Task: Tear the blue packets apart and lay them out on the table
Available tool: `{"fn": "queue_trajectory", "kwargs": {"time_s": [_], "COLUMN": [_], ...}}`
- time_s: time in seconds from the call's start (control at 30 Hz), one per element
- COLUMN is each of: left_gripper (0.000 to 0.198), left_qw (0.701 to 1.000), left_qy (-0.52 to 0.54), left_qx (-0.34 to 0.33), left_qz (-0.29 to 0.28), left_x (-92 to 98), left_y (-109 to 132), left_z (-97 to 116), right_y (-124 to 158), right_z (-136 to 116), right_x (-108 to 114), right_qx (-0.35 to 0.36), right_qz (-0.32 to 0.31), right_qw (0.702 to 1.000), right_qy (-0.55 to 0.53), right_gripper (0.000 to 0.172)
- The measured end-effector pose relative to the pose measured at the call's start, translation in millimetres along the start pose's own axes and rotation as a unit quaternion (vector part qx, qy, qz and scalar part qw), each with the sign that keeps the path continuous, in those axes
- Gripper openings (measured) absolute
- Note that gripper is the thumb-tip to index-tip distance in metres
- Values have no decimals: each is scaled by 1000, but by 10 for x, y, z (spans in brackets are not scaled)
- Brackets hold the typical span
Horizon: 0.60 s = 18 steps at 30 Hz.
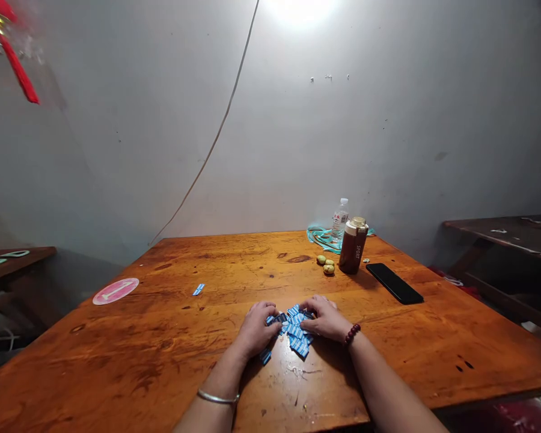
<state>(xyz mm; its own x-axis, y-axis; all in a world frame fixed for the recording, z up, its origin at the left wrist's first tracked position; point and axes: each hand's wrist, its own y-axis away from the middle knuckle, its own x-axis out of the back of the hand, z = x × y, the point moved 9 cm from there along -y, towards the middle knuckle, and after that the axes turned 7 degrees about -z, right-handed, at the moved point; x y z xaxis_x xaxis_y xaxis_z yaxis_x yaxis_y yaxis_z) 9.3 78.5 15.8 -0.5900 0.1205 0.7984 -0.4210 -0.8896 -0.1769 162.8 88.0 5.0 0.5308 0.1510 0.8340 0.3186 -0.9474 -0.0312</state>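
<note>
A loose pile of small blue-and-white striped fabric-like labels (298,338) lies near the table's front edge, between my two hands. From the left, my left hand (256,328) curves over the labels, thumb and fingers apart and touching the pile. On the opposite side, my right hand (325,319) rests on the heap with its thumb and fingers spread. Parts of the pile are hidden under my fingers. A single striped label (199,289) lies apart, farther left on the wooden table (171,373).
A brown bottle (353,246), a clear water bottle (340,219), teal ribbon (318,237) and several yellow-green fruits (329,269) stand or lie at the back right. Nearer is a black phone (394,282). To the left lies a pink round sticker (116,291).
</note>
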Motion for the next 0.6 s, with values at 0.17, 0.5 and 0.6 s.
{"fn": "queue_trajectory", "kwargs": {"time_s": [0.17,0.5,0.6], "left_gripper": [19,26,25], "left_qw": [995,932,925], "left_qy": [59,316,334], "left_qx": [4,106,108], "left_qz": [75,141,143], "left_x": [156,159,133], "left_y": [-22,18,9], "left_z": [-42,-333,-336], "right_y": [-12,129,102], "right_z": [-51,-36,-41], "right_x": [75,-13,-35], "right_qx": [14,57,63], "right_qz": [47,-74,-70], "right_qw": [998,996,996], "right_qy": [-30,6,-1], "right_gripper": [16,26,16]}}
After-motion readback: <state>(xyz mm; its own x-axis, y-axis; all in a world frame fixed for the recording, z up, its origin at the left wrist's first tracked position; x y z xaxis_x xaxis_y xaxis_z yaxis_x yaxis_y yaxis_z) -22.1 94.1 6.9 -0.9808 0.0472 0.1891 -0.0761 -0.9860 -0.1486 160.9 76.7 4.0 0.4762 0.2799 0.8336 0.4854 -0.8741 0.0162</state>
